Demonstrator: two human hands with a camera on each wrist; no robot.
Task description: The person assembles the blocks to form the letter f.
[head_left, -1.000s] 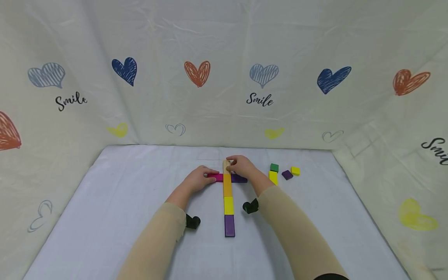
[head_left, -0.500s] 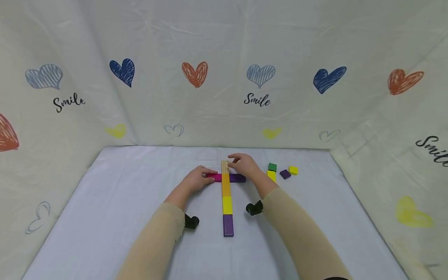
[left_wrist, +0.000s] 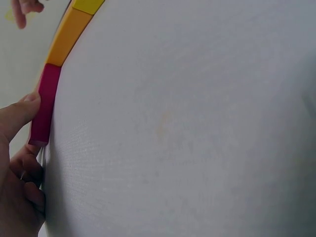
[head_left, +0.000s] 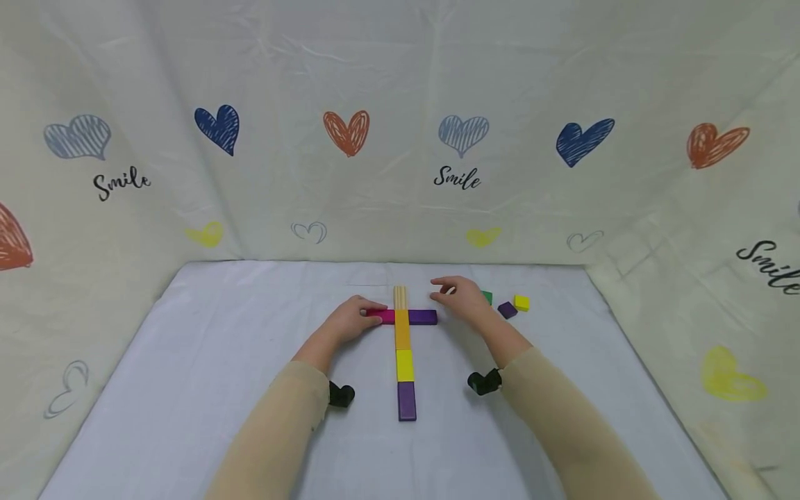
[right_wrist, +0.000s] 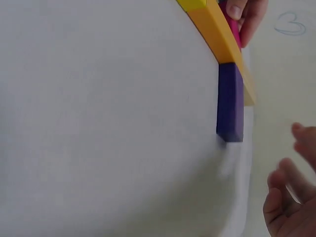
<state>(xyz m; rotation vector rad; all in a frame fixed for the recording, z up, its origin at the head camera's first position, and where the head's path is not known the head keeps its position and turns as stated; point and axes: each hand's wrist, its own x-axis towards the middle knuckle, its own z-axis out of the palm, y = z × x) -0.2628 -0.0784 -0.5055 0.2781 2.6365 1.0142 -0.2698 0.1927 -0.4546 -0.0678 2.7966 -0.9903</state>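
Observation:
Wooden blocks form a cross on the white cloth. Its upright runs from a plain ridged wood block [head_left: 400,297] at the far end through an orange block [head_left: 402,330] and a yellow block [head_left: 404,365] to a purple block [head_left: 407,401]. A magenta block [head_left: 384,317] makes the left arm and a dark purple block [right_wrist: 230,101] the right arm. My left hand [head_left: 346,323] pinches the magenta block near its outer end, thumb [left_wrist: 30,101] on the near side. Off to the right of the cross, my right hand [head_left: 462,298] holds nothing, fingers loosely curved and apart.
Right of the right hand lie a partly covered green block [head_left: 487,297], a small purple block [head_left: 507,310] and a small yellow block [head_left: 521,303]. A white curtain [head_left: 387,194] with hearts stands along the table's back edge.
My right hand has left the plain wood block and moved right, now covering the yellow block beside the green one. My left hand has stayed on the magenta block.

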